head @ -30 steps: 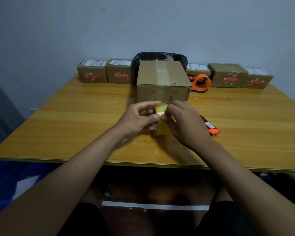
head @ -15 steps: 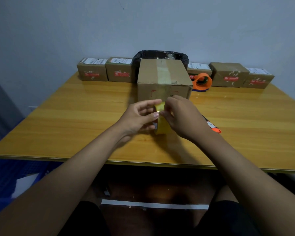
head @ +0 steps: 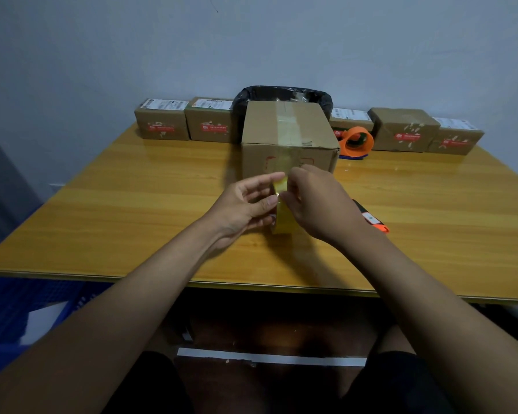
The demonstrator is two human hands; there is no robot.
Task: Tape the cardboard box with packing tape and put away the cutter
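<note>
The wooden table [head: 132,204] carries the work, with a row of small parcels [head: 161,122] along the far wall edge, evidently kept clear of the working area. The cardboard box [head: 287,138] stands centrally, near the person, its top seam already showing a strip of tape. Just in front of it, the tape roll [head: 281,215] is held upright on the tabletop. The left hand [head: 243,204] steadies the roll, fingers closed on it, while the right hand [head: 320,204] pinches at its upper rim, probably to lift the free end. The cutter [head: 371,218] lies beside the right wrist, within reach, not yet put away.
</note>
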